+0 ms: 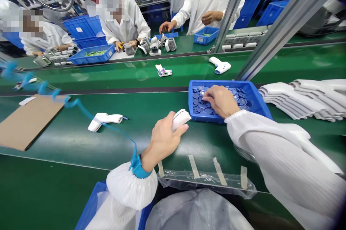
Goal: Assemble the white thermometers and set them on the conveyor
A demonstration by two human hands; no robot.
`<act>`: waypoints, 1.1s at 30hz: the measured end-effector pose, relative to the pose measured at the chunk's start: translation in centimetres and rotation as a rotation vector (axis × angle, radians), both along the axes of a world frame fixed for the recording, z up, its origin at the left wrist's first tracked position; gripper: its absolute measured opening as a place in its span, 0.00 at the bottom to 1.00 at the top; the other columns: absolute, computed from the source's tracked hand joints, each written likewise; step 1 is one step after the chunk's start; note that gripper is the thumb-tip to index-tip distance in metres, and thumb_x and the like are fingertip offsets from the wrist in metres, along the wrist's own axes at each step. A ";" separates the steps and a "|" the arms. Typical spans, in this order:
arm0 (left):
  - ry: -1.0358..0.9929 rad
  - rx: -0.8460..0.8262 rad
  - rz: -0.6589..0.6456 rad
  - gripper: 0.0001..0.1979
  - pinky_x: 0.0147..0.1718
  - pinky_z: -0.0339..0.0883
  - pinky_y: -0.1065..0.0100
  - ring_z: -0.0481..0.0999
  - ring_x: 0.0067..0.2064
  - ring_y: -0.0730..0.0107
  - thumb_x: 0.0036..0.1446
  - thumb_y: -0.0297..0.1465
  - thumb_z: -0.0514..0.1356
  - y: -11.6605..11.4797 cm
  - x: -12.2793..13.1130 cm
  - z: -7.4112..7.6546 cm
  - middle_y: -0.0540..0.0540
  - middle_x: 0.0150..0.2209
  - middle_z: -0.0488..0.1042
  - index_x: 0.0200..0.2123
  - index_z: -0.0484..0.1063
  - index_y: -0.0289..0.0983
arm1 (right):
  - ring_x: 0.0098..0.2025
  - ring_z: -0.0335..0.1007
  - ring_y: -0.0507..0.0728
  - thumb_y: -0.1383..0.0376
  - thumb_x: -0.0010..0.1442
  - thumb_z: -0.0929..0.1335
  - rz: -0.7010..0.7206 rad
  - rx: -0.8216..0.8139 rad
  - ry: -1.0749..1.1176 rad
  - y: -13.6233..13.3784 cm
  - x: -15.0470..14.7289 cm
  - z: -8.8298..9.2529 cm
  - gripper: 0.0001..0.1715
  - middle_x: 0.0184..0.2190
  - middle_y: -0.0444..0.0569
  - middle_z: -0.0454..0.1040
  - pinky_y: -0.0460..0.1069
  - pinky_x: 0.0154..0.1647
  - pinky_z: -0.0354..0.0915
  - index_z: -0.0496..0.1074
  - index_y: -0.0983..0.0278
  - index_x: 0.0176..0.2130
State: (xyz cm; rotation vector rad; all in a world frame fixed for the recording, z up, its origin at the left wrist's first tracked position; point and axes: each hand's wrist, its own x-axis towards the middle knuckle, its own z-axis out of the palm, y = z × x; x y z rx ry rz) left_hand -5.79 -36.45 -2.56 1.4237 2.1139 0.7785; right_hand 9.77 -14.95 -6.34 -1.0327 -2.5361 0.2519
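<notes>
Our left hand (161, 140) grips a white plastic housing (180, 119) while our right hand (220, 101), fingers curled, rests among small blue parts (196, 106) in a blue tray (229, 85), any hold unclear.

Bright, even overhead light w/ soft glare on green conveyor belt (189, 71), only faint shadows. Strong wide-angle bend toward edges, aluminium frame rail (286, 25) visibly warped. Blue coiled cord (41, 88) blurred at far left.
</notes>
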 end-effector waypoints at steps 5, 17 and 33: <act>0.050 0.019 -0.069 0.09 0.30 0.54 0.68 0.70 0.31 0.67 0.64 0.36 0.60 0.1 0.0 0.4 0.49 0.34 0.75 0.37 0.64 0.40 | 0.37 0.74 0.59 0.63 0.64 0.65 -0.020 -0.045 0.058 -1.1 1.6 0.6 0.12 0.38 0.50 0.80 0.53 0.44 0.67 0.78 0.63 0.41; 0.039 -0.016 -0.030 0.08 0.31 0.58 0.68 0.73 0.33 0.66 0.64 0.37 0.60 -0.1 -0.1 0.3 0.48 0.36 0.76 0.39 0.66 0.40 | 0.51 0.73 0.63 0.66 0.65 0.66 0.031 -0.052 -0.089 2.6 -3.8 -0.1 0.15 0.48 0.59 0.78 0.54 0.53 0.65 0.80 0.66 0.46; 0.581 -0.248 -0.161 0.17 0.54 0.66 0.55 0.74 0.57 0.46 0.55 0.24 0.67 22.8 -6.8 3.9 0.32 0.52 0.76 0.49 0.75 0.29 | 0.33 0.79 0.59 0.45 0.61 0.68 -0.087 -0.527 0.380 -5.6 5.6 5.0 0.21 0.36 0.47 0.82 0.52 0.33 0.76 0.78 0.55 0.45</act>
